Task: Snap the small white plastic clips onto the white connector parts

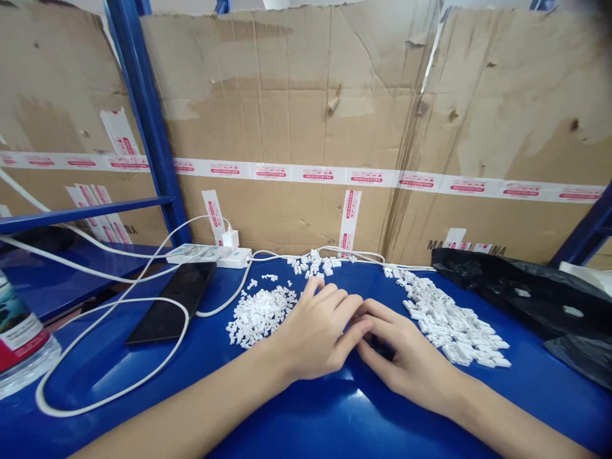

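My left hand (313, 335) and right hand (406, 357) are together at the fingertips above the blue tabletop (344, 433); the curled fingers hide any piece between them, so I cannot tell whether one is clamped. A heap of small white plastic pieces (261, 315) lies left, and a heap of flat white plastic pieces (449, 319) right, presumably separated to keep each kind within one hand's reach. The black phone (174, 303) sits farther left, seemingly out of my hands' way.
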Demonstrator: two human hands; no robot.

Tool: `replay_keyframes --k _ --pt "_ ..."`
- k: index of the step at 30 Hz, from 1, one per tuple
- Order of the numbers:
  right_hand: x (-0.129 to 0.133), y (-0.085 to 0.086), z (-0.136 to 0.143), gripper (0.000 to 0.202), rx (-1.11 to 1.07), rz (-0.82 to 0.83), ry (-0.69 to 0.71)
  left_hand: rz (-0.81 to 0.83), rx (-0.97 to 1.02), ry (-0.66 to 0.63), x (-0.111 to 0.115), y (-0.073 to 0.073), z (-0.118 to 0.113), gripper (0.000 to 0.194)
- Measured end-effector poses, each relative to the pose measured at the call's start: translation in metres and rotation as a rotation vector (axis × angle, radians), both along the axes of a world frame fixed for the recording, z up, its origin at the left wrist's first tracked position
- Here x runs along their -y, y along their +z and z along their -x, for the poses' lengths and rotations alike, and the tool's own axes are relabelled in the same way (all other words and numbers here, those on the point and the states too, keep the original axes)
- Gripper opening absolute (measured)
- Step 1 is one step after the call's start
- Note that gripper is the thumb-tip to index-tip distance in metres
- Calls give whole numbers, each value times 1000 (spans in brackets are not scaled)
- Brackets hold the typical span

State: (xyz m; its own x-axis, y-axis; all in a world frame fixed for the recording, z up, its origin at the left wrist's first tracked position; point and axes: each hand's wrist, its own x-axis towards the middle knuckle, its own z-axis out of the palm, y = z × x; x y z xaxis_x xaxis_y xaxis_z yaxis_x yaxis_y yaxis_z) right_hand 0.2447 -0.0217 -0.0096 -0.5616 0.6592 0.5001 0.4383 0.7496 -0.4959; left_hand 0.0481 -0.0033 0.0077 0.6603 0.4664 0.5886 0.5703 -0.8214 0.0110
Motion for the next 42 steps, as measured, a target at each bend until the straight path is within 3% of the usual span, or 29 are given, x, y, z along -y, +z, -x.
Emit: replay_keyframes --k 5,10,17,25,35,42 --pt "-10 -3 -5 22 -68 8 -96 106 79 -52 -4 -8 4 25" --pt "-19 -5 -6 29 -117 65 -176 137 56 -90 -2 -13 3 30" --pt "-19 -5 -5 31 -84 9 -188 233 111 53 1 -20 -3 34" --pt "-16 -8 -6 32 6 -46 -232 366 126 105 7 -24 6 31" --pt "-16 -13 -8 34 83 -128 -230 215 67 12 1 -38 16 33" --pt "-10 -14 -10 35 -4 -18 -142 207 69 -12 2 -36 21 42"
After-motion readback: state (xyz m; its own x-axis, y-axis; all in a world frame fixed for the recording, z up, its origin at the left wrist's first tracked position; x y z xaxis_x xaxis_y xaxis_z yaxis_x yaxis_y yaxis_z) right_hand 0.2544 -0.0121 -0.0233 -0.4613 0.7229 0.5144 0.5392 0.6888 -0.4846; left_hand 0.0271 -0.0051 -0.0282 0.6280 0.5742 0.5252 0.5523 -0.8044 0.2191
